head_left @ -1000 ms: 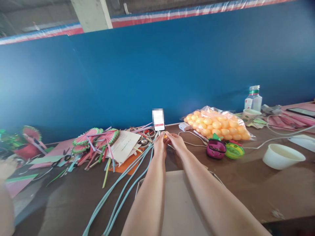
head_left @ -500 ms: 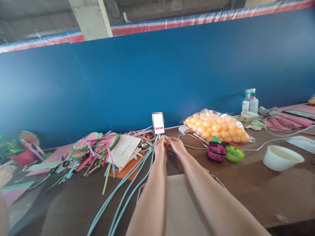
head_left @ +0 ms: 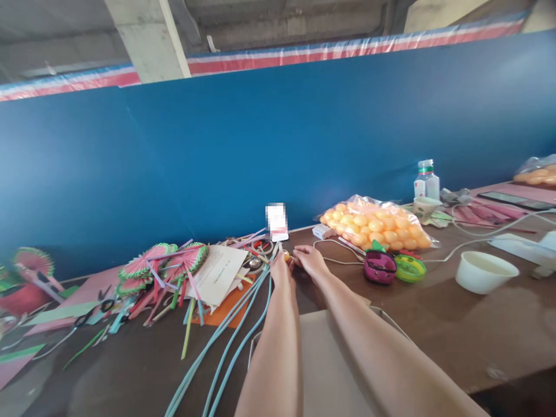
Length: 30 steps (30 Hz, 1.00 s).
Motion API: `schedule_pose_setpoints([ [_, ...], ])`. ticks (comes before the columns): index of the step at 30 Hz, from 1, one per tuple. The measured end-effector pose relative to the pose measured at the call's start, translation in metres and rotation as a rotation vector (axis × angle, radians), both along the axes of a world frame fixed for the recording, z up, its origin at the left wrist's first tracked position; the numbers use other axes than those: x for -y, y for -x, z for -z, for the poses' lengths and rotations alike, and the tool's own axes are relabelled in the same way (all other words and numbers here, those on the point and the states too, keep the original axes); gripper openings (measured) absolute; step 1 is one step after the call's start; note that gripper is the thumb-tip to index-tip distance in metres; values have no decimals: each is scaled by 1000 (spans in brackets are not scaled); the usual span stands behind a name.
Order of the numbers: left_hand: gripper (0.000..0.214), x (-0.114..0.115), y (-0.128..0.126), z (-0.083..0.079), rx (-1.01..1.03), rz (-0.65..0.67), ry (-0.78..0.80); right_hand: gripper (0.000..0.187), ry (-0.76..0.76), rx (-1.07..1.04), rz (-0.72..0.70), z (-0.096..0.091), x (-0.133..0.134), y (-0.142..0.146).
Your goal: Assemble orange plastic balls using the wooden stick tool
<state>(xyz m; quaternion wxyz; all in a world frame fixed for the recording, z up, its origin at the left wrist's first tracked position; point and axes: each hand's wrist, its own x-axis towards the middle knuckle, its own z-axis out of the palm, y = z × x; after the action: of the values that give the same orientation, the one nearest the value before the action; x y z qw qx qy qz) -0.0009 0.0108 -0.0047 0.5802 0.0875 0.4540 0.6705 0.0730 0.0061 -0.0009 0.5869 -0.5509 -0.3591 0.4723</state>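
My left hand (head_left: 282,271) is closed around a small orange ball (head_left: 286,255), whose top shows above the fingers. Just to its right, my right hand (head_left: 309,260) has its thumb and fingertips pinched together near the ball; what they hold, if anything, is too small to make out. Behind both hands a phone (head_left: 278,223) with a lit screen leans against the blue board. Pale blue-green cords (head_left: 237,324) run from beside my left hand toward the front edge.
A clear bag of orange balls (head_left: 373,223) lies at the right. Nearer are a purple basket (head_left: 379,271), a yellow-green basket (head_left: 410,268) and a white tub (head_left: 484,272). Pink-and-green paper fans (head_left: 150,260), papers (head_left: 219,272) and scissors (head_left: 93,310) cover the left side.
My right hand has drawn slightly apart from my left, and the orange ball shows more clearly. The view has shifted a little to the right; another person's hand at the far left is gone from view.
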Motion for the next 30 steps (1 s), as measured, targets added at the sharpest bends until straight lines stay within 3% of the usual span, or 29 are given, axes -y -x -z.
schedule_pose_setpoints([
  [11, 4, 0, -1, -2, 3, 15, -1, 18, -18, 119, -41, 6, -2, -2],
  [30, 8, 5, 0, -6, -27, 31, 5, 14, -10, 78, -53, 0, 2, 1],
])
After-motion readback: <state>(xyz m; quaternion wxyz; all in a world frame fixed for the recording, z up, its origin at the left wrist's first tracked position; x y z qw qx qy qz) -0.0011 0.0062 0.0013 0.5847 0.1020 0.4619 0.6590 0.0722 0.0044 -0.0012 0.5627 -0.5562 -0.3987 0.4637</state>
